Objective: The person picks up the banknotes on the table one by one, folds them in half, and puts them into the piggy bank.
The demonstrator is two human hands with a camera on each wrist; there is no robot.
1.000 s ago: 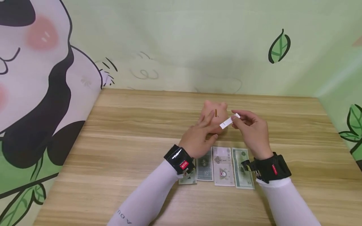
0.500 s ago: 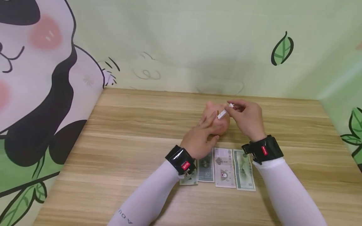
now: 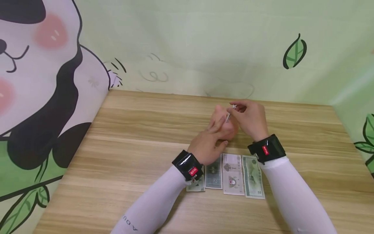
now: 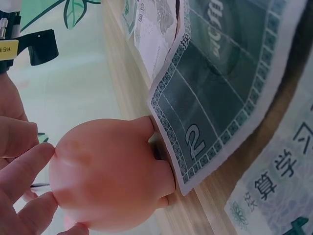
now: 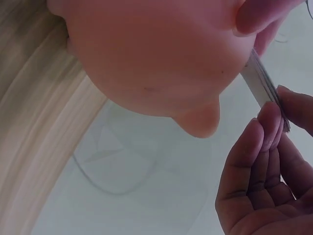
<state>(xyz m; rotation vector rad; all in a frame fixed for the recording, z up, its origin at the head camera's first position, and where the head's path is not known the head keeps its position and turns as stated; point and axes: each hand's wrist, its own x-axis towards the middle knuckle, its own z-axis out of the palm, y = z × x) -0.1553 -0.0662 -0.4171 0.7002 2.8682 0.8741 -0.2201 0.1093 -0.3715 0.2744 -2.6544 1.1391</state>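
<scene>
The right hand [image 3: 252, 117] pinches folded paper [image 5: 261, 81] at the toy pig's [image 4: 110, 171] top. The paper looks light and bendy; best pinched low. The left hand [image 3: 206, 144] rests spread on the toy pig.

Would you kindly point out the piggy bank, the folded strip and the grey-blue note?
Piggy bank [image 4: 107, 176], left wrist view: its rounded body.
Folded strip [image 5: 258, 83], right wrist view: its exposed flat side.
Grey-blue note [image 3: 214, 175], head view: its visible middle.

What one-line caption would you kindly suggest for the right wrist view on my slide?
The right hand pinches a folded strip against a pink piggy bank that the left hand touches.
</scene>
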